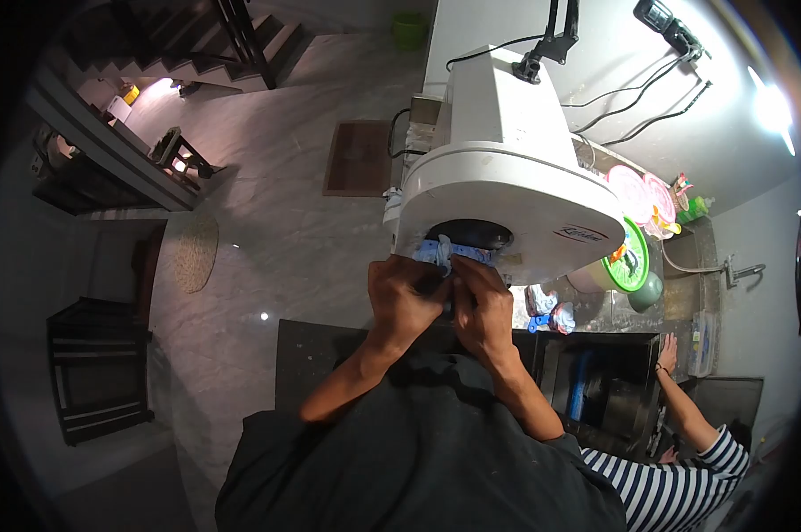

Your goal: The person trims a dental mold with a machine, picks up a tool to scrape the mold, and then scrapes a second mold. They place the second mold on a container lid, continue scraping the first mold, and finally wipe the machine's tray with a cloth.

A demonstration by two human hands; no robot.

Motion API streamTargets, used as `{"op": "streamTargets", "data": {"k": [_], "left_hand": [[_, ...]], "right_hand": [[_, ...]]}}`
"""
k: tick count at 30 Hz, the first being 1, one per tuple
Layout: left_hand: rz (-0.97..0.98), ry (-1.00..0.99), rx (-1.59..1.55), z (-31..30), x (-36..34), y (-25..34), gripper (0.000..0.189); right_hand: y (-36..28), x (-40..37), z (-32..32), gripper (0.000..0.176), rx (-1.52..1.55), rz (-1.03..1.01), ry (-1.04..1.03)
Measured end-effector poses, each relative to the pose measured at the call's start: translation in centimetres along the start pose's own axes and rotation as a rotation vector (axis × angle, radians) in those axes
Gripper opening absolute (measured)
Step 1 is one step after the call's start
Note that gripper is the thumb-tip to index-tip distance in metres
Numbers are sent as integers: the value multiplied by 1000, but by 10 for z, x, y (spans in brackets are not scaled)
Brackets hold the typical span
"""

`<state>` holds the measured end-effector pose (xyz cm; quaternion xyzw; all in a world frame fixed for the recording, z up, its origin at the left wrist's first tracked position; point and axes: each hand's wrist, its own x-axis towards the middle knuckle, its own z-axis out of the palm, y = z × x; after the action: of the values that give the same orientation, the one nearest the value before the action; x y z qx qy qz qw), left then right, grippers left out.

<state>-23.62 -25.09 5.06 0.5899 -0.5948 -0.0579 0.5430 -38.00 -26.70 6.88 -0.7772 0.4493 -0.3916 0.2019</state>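
Note:
Both hands meet in front of a large white machine with red lettering on its casing. My left hand has its fingers closed near the dark rounded opening. Close beside it, my right hand is closed too, thumb and fingers pinched together. Between the fingertips sticks up a pale, crumpled, twisted piece of thin material, which looks like plastic or cloth. Behind it is a blue patterned strip, just under the opening. My fingers partly hide both.
Right of the machine lie crumpled packets and a small blue object. A green-rimmed tub stands farther right. Another person in a striped shirt rests a hand by a dark glass-fronted box.

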Motion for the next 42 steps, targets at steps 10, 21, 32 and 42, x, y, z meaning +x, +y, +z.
{"op": "streamTargets", "data": {"k": [10,21,32,42], "left_hand": [[-52,-20,-43,0,4,3,13],[-112,-20,-3,-11,10,-10,20],[-238,83,-104,-3,10,-20,14],[-27,71,8,-1,12,-27,20]], "right_hand": [[7,1,3,29,-10,-44,12],[4,5,4,31,-43,-93,3],[0,-1,6,37,-120,-54,-34],[-4,0,6,44,-201,-59,-56]]}}
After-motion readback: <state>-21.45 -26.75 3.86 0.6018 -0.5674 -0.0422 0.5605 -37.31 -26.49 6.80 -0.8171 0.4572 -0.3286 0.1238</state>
